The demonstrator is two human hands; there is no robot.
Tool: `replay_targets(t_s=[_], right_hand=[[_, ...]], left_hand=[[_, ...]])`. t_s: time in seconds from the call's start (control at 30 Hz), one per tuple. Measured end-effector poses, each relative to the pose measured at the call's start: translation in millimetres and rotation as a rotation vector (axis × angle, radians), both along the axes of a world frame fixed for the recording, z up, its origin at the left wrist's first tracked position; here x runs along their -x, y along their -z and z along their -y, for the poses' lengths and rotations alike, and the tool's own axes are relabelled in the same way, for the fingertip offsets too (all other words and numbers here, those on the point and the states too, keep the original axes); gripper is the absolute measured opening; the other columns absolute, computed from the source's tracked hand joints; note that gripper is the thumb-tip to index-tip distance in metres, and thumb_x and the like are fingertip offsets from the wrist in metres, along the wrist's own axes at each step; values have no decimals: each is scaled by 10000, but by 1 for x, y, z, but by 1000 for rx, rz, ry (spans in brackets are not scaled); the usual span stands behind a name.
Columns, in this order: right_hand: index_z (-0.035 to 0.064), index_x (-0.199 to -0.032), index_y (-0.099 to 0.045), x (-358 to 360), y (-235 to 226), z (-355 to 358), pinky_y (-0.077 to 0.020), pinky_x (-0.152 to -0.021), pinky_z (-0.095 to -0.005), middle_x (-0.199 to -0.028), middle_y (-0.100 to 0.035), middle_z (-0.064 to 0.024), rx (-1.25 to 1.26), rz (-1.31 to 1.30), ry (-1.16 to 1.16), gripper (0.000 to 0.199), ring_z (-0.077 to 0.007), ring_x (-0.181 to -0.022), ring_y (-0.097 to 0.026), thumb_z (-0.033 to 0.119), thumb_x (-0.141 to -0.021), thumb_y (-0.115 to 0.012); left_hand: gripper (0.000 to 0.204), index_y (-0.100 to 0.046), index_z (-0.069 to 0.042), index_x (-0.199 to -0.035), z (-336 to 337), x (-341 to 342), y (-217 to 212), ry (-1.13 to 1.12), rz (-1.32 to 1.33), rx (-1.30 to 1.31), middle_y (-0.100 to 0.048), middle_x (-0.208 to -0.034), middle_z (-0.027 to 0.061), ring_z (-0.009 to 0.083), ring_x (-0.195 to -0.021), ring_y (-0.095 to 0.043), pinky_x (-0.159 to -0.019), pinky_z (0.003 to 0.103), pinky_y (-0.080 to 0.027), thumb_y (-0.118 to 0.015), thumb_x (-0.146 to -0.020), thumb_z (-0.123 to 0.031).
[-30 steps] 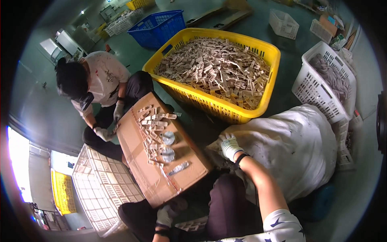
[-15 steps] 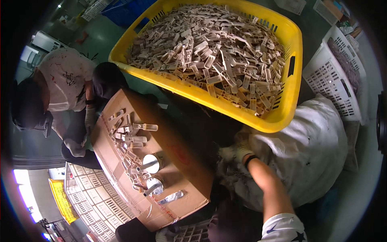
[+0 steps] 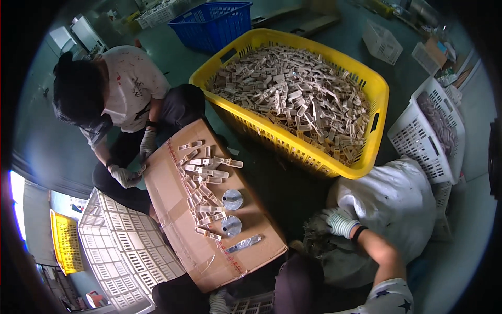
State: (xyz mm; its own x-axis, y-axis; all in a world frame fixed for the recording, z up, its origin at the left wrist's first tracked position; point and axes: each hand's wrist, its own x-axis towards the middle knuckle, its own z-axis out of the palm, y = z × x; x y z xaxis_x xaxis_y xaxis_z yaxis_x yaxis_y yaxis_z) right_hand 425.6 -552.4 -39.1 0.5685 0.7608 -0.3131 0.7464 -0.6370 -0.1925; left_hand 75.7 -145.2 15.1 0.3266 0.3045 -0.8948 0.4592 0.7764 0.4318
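My right hand (image 3: 342, 224), in a striped knit glove, is closed on the gathered mouth of a large white sack (image 3: 400, 196). Dull grey, rough-looking material (image 3: 317, 235) shows at that mouth, too dark to name. Down at the lower edge, my left hand (image 3: 218, 302) is gloved and mostly cut off below the cardboard box (image 3: 246, 269); its fingers are hidden. On top of the box lie several beige plastic clip-like parts (image 3: 209, 170), two round metal pieces with short upright tubes (image 3: 231, 225), and a flat shiny strip (image 3: 244, 244).
A yellow basket (image 3: 384, 99) heaped with similar beige parts stands beyond the box. Across the box, a seated co-worker (image 3: 130, 89) holds a small part in gloved hands. White crates (image 3: 112, 246) stand at left, another white basket (image 3: 418, 133) at right, and a blue crate (image 3: 212, 26) behind.
The view has shifted back, showing more floor and the blue crate. My right hand stays at the sack's mouth, its back now turned more into view. The co-worker's hands have come up to the box's edge.
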Motion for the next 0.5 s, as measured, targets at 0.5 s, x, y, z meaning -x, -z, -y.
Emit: replay_targets(t_s=[0.5], right_hand=[[93,-1034,-658,-115,-135,-25,-463,-905,-408,-1009,-692,-137,342,255,559,325,-294,-979,-652,307,-793,-622]], left_hand=[[330,-592,-55,-1144,0,18,29,-67,167,-281,-638,-995,55,198,-822,-605,-701,328,-509,-642,-818,-57]])
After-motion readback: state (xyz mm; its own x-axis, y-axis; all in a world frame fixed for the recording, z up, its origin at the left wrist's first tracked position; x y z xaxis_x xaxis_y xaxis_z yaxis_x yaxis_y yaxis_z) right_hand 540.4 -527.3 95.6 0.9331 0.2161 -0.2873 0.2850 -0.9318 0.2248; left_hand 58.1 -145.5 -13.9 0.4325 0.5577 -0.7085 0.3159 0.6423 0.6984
